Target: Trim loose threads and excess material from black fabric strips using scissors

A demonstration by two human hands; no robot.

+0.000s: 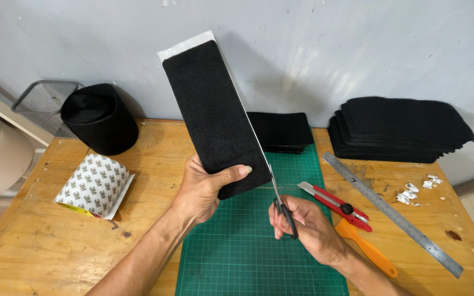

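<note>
A black felt strip (215, 118) is gripped upright by the left hand (204, 186), while scissors (282, 205) are clasped by the right hand (305, 225) at its edge.

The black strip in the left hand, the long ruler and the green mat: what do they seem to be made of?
The black strip looks like felt or foam, matte and fuzzy, with a white paper-like backing along its edge. The ruler looks like bare steel, grey with a dull shine. The green mat looks like soft plastic or rubber, matte and printed with a grid.

A scuffed grey wall (325, 49) rises behind the worn wooden table (39, 252), evenly lit.
</note>
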